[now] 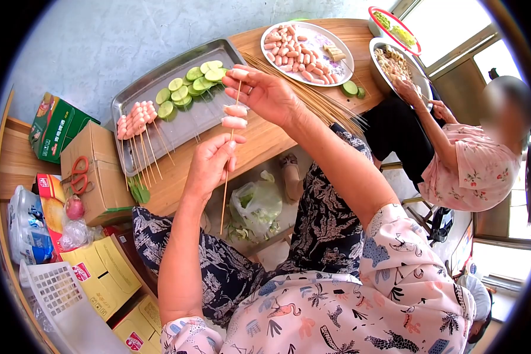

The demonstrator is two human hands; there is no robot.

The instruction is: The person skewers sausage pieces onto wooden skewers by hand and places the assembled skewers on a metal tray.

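A thin wooden skewer (225,197) stands nearly upright in my left hand (211,164), pinched between thumb and fingers. Two small pink sausages (235,117) are threaded on it above that hand. At the skewer's top, my right hand (266,94) holds another small sausage (239,73) between its fingertips, at the tip. Behind my hands, a metal tray (130,94) bears sliced green rounds on sticks (183,94) and a bunch of sausage skewers (137,121). Loose sausages (289,50) lie on a white plate (347,58), with bare skewers (318,100) beside it.
A seated person (454,153) works at a bowl (422,79) on the right. Red scissors (79,175) lie on a cardboard box (94,150) at the left, near a white basket (59,295). A plastic bag (255,203) of greens sits below the table (242,150).
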